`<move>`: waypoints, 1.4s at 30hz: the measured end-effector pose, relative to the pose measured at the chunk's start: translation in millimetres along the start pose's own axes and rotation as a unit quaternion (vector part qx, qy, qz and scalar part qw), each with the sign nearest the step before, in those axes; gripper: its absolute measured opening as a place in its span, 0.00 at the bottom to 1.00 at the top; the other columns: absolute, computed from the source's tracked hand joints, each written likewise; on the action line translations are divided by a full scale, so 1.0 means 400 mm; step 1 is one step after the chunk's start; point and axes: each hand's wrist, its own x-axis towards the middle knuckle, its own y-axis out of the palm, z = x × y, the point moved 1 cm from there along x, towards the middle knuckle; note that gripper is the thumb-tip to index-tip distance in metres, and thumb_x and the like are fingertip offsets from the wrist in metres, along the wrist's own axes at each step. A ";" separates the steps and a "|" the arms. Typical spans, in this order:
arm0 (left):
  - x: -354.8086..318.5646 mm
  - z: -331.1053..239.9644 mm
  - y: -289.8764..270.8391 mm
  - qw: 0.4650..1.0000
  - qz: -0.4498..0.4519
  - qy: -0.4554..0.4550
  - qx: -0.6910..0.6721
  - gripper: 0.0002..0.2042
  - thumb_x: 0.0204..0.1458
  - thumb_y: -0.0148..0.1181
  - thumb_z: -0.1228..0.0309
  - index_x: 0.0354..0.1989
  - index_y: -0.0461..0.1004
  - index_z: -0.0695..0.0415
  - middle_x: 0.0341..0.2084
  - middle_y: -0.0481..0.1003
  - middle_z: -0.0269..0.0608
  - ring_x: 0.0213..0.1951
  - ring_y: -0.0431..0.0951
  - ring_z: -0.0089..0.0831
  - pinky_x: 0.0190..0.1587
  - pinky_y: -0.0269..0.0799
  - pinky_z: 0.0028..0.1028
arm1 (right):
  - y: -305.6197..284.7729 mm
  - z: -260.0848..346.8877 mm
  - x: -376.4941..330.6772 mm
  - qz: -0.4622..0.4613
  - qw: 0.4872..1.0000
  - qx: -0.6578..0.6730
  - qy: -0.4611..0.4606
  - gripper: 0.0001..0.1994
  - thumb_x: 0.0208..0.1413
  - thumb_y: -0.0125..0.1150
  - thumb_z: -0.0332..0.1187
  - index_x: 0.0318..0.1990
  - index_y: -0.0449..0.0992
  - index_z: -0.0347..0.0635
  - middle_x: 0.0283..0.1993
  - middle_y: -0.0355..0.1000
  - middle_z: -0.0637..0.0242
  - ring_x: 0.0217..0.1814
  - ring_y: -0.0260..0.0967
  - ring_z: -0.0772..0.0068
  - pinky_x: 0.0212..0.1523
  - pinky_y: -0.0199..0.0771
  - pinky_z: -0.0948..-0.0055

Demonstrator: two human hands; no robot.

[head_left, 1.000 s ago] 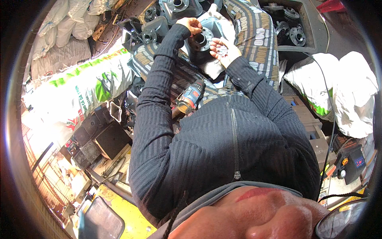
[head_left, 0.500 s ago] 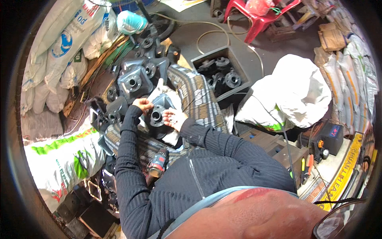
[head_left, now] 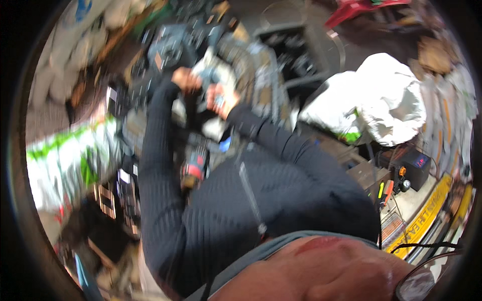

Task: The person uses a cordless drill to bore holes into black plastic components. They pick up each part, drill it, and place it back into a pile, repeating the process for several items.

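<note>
My left hand (head_left: pixel 187 80) is blurred, its fingers curled closed; what they hold, if anything, cannot be made out. Close by on the right, my right hand (head_left: pixel 222 99) is cupped palm up around small silvery metal pieces (head_left: pixel 219 101), too smeared to name exactly. A grey-blue metal part (head_left: pixel 210 76) shows behind the hands on white cloth (head_left: pixel 226 71). Below them, towards my body, a red and black cordless drill (head_left: pixel 195 168) lies in my lap. Patterned fabric (head_left: pixel 266 75) covers my legs.
Beyond the hands sits a heap of dark metal parts (head_left: pixel 173 45). A dark box (head_left: pixel 321 75) with black flanged parts stands at the far right of it, near a white sack (head_left: pixel 386 100). Left lies a green-and-white sack (head_left: pixel 70 165); a black battery-like box (head_left: pixel 414 168) is at right.
The view has shifted and blurred. Both hands have lifted away from the black flanged part, and my right fingers have curled more around the small pieces.
</note>
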 end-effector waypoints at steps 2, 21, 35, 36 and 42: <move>-0.010 0.028 0.011 0.794 0.102 -0.415 -0.433 0.10 0.47 0.59 0.59 0.27 0.74 0.52 0.13 0.68 0.28 0.13 0.66 0.21 0.13 0.58 0.23 | -0.005 0.002 -0.004 0.035 0.999 0.037 0.019 0.13 0.55 0.48 0.37 0.37 0.71 0.34 0.28 0.71 0.61 0.28 0.71 0.67 0.28 0.76 0.66; 0.025 -0.055 0.008 0.825 0.026 -0.451 -0.340 0.10 0.47 0.60 0.61 0.33 0.76 0.52 0.22 0.75 0.26 0.21 0.68 0.14 0.23 0.64 0.19 | -0.025 -0.002 0.015 0.008 1.000 0.009 0.020 0.18 0.60 0.40 0.39 0.43 0.69 0.32 0.34 0.72 0.60 0.32 0.71 0.65 0.32 0.74 0.67; 0.059 -0.361 -0.034 0.970 -0.087 -0.205 0.102 0.09 0.44 0.57 0.65 0.36 0.74 0.46 0.29 0.72 0.31 0.34 0.72 0.33 0.35 0.70 0.30 | 0.069 0.001 -0.092 0.046 0.996 -0.003 0.072 0.19 0.62 0.35 0.42 0.48 0.64 0.35 0.44 0.68 0.55 0.46 0.68 0.60 0.47 0.70 0.51; 0.059 -0.370 -0.029 0.968 -0.060 -0.215 0.111 0.10 0.44 0.56 0.64 0.36 0.74 0.45 0.29 0.71 0.31 0.34 0.72 0.33 0.35 0.70 0.31 | 0.070 0.000 -0.096 0.055 0.995 -0.001 0.085 0.18 0.62 0.36 0.42 0.48 0.64 0.36 0.44 0.68 0.56 0.46 0.68 0.60 0.46 0.70 0.51; 0.061 -0.410 -0.028 0.960 -0.020 -0.220 0.173 0.07 0.42 0.56 0.65 0.31 0.72 0.49 0.27 0.71 0.33 0.35 0.72 0.33 0.36 0.69 0.32 | 0.048 -0.018 -0.112 0.084 0.986 -0.043 0.136 0.17 0.61 0.38 0.39 0.49 0.64 0.36 0.46 0.68 0.56 0.47 0.69 0.59 0.47 0.71 0.52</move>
